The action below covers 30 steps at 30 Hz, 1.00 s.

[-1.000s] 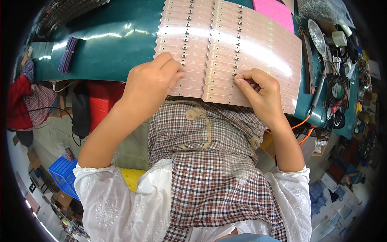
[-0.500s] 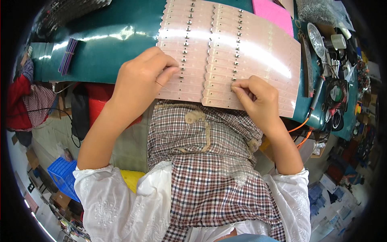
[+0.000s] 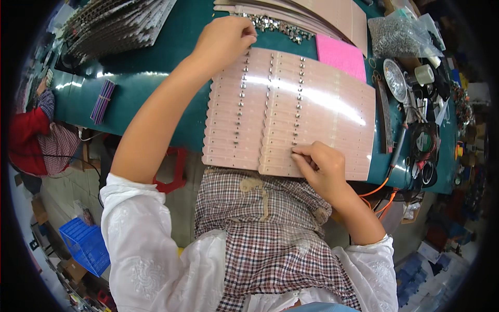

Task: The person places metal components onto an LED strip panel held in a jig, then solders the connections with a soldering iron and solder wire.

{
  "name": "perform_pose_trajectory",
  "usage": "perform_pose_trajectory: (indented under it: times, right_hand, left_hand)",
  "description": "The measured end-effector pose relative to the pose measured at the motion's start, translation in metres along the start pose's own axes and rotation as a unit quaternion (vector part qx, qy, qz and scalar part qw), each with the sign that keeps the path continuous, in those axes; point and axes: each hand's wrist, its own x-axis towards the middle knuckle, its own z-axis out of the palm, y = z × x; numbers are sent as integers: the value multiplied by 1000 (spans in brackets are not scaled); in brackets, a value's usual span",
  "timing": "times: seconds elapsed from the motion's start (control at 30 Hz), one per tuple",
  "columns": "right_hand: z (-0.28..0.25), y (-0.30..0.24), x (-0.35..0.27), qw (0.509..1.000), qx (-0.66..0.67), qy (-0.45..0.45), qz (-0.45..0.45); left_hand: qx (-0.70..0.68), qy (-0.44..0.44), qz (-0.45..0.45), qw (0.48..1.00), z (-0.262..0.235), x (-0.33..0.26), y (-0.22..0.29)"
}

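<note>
A pale pink panel of joined strips [image 3: 332, 114] lies on the green table at its near edge. Two columns of small silver metal pieces [image 3: 300, 82] run across its strips. My left hand [image 3: 223, 41] is over the panel's far edge, beside a loose heap of such metal pieces [image 3: 280, 26]. Its fingers are closed in a pinch on a thin, needle-like thing [image 3: 253, 35], too small to name surely. My right hand [image 3: 323, 165] rests at the panel's near part, thumb and forefinger pinched beside the lowest piece of the right column. Whatever those fingertips hold is hidden.
More pink panels [image 3: 343, 15] and a pink pad [image 3: 340, 57] lie behind. On the right are a bag of metal pieces [image 3: 397, 39], a foil dish [image 3: 395, 78], a tape roll [image 3: 424, 74] and a corded soldering iron [image 3: 400, 143]. Bundled purple strips [image 3: 102, 101] lie left.
My left hand has gone from the left column's near end to the heap beyond the panel. My right hand remains by the right column. The view has shifted, showing more of the table's far side.
</note>
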Motion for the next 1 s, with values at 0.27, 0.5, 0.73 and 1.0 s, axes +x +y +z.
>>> perform_pose_trajectory:
  times: [0.27,0.5,0.73,1.0]
  right_hand:
    - [-38,26,64,994,-9,97,50]
    - [-16,101,170,991,-44,92,86]
    - [12,96,196,980,-99,14,171]
    - [13,111,193,978,-161,48,126]
  left_hand:
    - [84,-17,-69,994,34,38,-3]
    - [142,3,-48,989,37,48,0]
    - [45,23,-85,995,17,27,-13]
    - [-96,-44,-89,990,-56,-54,25]
